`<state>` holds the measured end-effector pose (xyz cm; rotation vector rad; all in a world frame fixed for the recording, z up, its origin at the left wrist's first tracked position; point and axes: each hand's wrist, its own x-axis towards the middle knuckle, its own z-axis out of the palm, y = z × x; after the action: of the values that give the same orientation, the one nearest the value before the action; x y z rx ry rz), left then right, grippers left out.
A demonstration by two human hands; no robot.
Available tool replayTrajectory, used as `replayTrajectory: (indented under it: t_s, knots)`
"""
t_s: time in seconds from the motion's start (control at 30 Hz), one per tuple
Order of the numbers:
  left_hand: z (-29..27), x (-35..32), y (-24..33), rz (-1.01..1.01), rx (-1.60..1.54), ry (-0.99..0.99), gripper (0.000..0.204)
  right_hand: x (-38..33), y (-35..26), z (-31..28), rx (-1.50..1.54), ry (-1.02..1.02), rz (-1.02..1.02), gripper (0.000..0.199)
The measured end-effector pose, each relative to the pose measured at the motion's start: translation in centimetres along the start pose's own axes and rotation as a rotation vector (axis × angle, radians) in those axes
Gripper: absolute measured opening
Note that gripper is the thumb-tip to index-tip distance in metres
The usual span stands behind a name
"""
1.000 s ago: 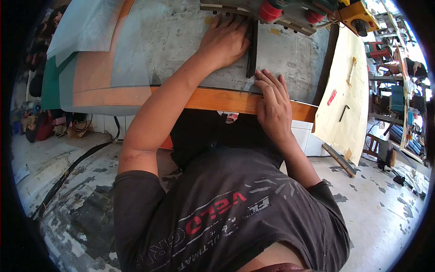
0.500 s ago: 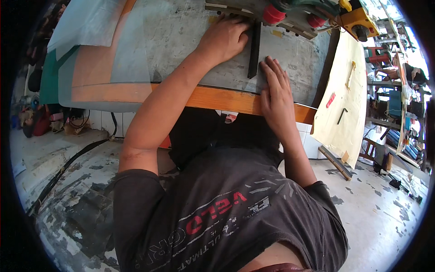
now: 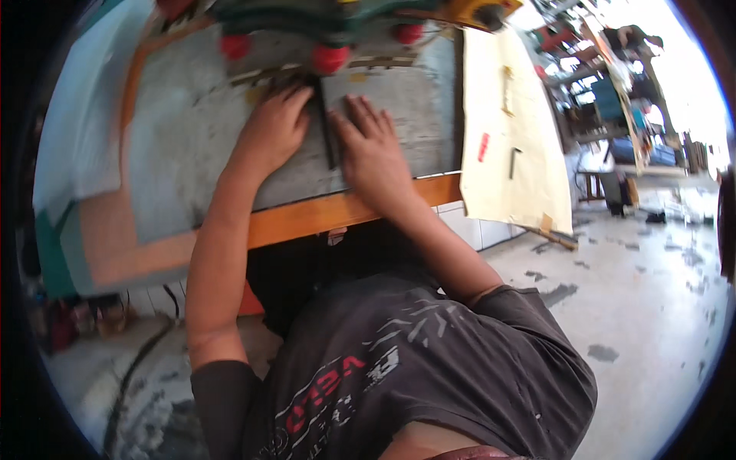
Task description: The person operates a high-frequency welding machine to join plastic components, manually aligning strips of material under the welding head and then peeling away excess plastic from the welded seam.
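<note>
I see a narrow dark strip (image 3: pixel 328 138), straight and flat, lying on the grey worktable (image 3: pixel 192 146) and running from the table's orange front edge (image 3: pixel 322 218) toward the green machine (image 3: pixel 330 19) at its far side. My left hand (image 3: pixel 272 130) lies flat just left of the strip, fingers spread and pressing down, fingertips near the machine's red knobs (image 3: pixel 330 57). My right hand (image 3: pixel 376 153) lies flat just right of the strip, fingers extended and open, gripping nothing. The strip sits between both hands, touching their inner edges. The table surface is scuffed and dull; a pale board (image 3: pixel 506 130) leans to the table's right.
</note>
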<state>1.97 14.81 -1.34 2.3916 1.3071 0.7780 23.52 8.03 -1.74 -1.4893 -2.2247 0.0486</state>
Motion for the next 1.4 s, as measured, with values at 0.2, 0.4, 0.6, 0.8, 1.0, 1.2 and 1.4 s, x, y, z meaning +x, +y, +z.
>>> replayTrajectory:
  t_s: [0.2,0.4,0.6,0.8,1.0,1.2,1.4]
  knots:
    - [1.1,0.1,-1.0,0.081,0.045,0.040,0.052,-1.9,-0.8,-0.5,0.042,0.005,-0.014,0.053]
    - [0.6,0.7,-0.4,0.054,0.056,-0.005,0.052,-4.2,-1.8,-13.9,0.492,-0.174,0.134,0.040]
    - [-0.1,0.9,0.2,-0.024,0.054,-0.069,0.048,-1.4,15.2,-18.7,0.041,0.161,0.494,0.029]
    - [-0.5,0.9,0.7,0.056,0.049,-0.015,0.036,2.3,28.1,-16.2,-0.209,-0.164,0.669,0.041]
    - [-0.6,1.0,0.8,0.143,0.052,0.015,0.022,4.0,33.9,-12.7,-0.394,-0.110,0.601,0.033]
    - [-0.4,1.0,1.3,0.238,0.095,0.117,0.017,3.4,33.3,-14.9,-0.111,0.104,0.699,0.031]
    - [-1.0,0.4,1.9,0.233,0.099,0.229,0.008,1.2,22.6,-17.4,0.663,0.185,0.454,0.024]
